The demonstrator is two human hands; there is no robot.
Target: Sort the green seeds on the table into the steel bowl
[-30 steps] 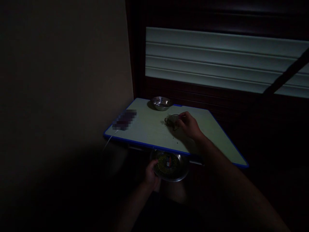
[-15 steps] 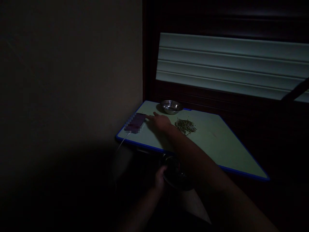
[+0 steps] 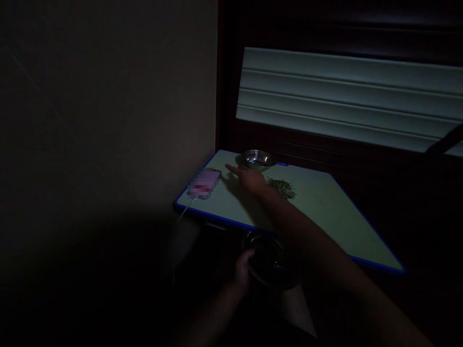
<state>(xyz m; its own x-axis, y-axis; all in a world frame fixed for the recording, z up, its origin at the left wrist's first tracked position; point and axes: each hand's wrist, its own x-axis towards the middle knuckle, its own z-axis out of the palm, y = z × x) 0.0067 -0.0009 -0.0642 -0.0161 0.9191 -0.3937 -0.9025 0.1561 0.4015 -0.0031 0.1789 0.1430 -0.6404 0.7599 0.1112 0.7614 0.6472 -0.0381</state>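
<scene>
My right hand is over the table, its index finger stretched out to the left and nothing visible in it. Just left of that fingertip lies a phone, its screen lit pinkish and blurred out, with a white cable at its near end. Beyond the hand stands a shiny metal bowl. A loose heap of small greenish-brown grains or seeds lies to the right, partly behind my forearm. Below the table's near edge, my left hand grips the rim of a dark metal bowl; its contents are too dark to make out.
The pale tabletop has a blue edge. A plain wall rises on the left. Behind the table is a dark wooden panel with pale horizontal slats. The white cable hangs over the table's near left edge. The room is dim.
My right hand has drawn back to the right, away from the phone's far corner. The phone's screen has gone from dark to lit. My left hand still holds the bowl.
</scene>
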